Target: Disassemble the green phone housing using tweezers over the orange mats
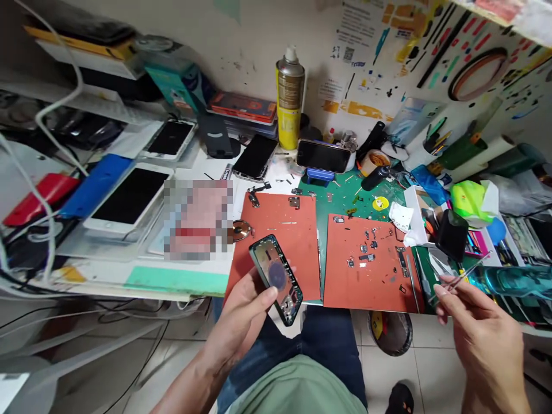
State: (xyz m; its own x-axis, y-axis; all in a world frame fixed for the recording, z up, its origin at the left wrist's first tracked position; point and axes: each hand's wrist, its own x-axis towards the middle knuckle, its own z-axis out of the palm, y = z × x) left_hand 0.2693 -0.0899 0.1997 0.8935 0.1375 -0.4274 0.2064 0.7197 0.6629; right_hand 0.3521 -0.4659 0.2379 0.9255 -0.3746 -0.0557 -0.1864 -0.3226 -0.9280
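My left hand (252,302) is closed around a phone housing (282,276), its thumb on the near edge. The housing is tilted, its inside facing up, with a round dark coil and small metal parts showing. Beneath it lies a red mat (284,210) with a few small parts. My right hand (472,316) pinches a pair of metal tweezers (468,273), their tips pointing up and to the right. A second red mat (353,276) carries several tiny phone parts (371,247) and lies to the left of my right hand.
Phones, including a white one (129,195), lie at the left. A yellow spray can (290,100) stands against the wall. One phone rests on a blue stand (319,175). A white tray (418,215) of tools sits at the right. A bin (390,332) is under the bench.
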